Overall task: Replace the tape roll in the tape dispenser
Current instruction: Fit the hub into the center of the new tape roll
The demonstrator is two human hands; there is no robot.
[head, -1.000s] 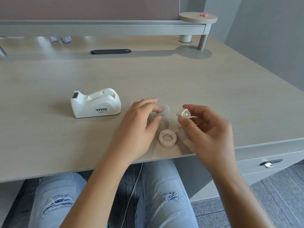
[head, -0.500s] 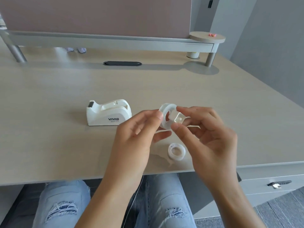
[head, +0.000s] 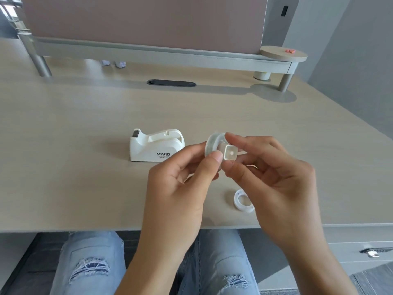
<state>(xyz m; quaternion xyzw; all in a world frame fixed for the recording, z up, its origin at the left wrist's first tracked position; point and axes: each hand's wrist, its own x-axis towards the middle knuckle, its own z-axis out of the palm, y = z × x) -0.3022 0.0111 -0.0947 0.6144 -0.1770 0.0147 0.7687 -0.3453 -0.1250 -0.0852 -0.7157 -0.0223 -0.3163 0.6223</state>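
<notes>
Desk edge: the near edge of the desk [head: 85, 227] ran just in front of the wrists, with the knees below it; anything dropped short of the dispenser could have rolled off that edge.
Spent core: a white ring [head: 243, 201], judged to be the old roll's empty core, lay flat on the desk nearer than the dispenser and to its right, close to the edge and partly hidden by the right hand.
Left hand: the left hand [head: 180, 188] was held in front of the dispenser, its grip closed on the rim of the tape roll [head: 212, 144] between thumb and fingers.
Right hand: the right hand [head: 274, 177] was held right of the dispenser, its grip pinched by thumb and forefinger on the white hub [head: 229, 154], which was seated in, or being pressed into, the roll's centre.
Handling: the roll was judged light, stiff and smooth-sided; hold was best taken on the rim and the hub ends, away from the sticky face.
Dispenser: the tape dispenser [head: 156, 149] stood upright on the desk just left of the roll, its cradle seen empty, the cutter at its far-left end.
Open room: bare desk was seen all round the dispenser; a dark cable slot [head: 171, 83] and a raised shelf [head: 148, 54] lay well beyond it.
</notes>
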